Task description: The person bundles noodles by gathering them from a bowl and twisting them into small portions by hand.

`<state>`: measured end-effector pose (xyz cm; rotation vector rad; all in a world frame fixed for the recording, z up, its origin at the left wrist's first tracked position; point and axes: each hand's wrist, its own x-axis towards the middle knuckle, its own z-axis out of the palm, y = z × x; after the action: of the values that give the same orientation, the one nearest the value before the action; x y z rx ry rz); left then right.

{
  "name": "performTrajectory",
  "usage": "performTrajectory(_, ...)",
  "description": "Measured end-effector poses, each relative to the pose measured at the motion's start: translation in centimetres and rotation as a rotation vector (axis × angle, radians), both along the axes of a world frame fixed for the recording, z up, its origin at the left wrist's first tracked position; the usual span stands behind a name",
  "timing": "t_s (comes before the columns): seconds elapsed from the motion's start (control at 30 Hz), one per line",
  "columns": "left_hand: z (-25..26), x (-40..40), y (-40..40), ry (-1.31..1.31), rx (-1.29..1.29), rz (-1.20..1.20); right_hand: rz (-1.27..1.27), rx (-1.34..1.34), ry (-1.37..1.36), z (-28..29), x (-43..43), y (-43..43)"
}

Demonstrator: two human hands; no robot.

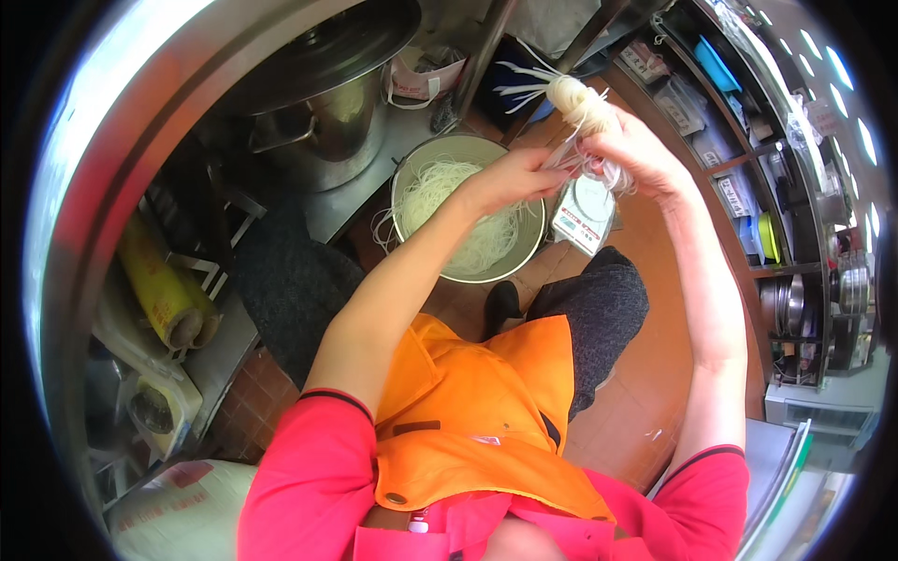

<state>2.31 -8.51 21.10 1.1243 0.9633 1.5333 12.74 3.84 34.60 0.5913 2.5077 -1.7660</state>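
Above a small white digital scale, my right hand grips a wound bundle of thin white noodles. Loose strand ends stick out from the bundle's far end, and more strands hang below my fingers. My left hand reaches in from the left, its fingertips closed on strands at the bundle's lower end. Below my left forearm is a round metal basin holding a loose heap of the same noodles, partly hidden by the arm. Some strands hang over the basin's left rim.
A large lidded steel pot stands on a metal surface at the upper left, beside a pink-and-white bag. Yellow rolls lie at the left. Shelves with containers and pans line the right. The floor is of reddish tiles.
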Motion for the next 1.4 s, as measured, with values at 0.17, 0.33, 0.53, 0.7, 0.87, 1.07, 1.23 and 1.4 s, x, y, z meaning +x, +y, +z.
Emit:
performTrajectory(0.17,0.5,0.3,-2.2,-0.051,-0.137,0.009,-0.067,0.8,-0.173,-0.6,0.2,1.9)
performTrajectory(0.33,3.3,-1.0,-1.9,0.608,-0.172,0.17,0.181,1.184,-0.378,-8.0,0.7,0.8)
performTrajectory(0.53,2.1,-5.1,0.0,0.23,-0.15,0.014,0.251,0.524,0.016,-5.2,3.5,-4.6)
performTrajectory(0.7,0.0,0.4,0.0,-0.298,-0.004,0.028,-0.122,-0.055,0.181,-3.7,3.5,-1.5)
performTrajectory(0.87,-0.8,2.2,-0.8,0.124,-0.188,0.21,-0.21,-0.359,0.219,-5.9,3.5,0.6)
performTrajectory(1.07,0.7,2.2,-0.9,0.78,-0.335,0.275,-0.217,0.196,0.015,-8.8,1.9,0.8)
performTrajectory(1.23,-0.5,0.8,-0.1,0.871,-0.261,0.253,0.022,0.78,-0.031,-11.9,1.4,1.0)
performTrajectory(1.4,1.2,-3.1,0.1,0.687,-0.253,0.053,0.276,0.742,0.008,-11.3,4.3,-0.1)
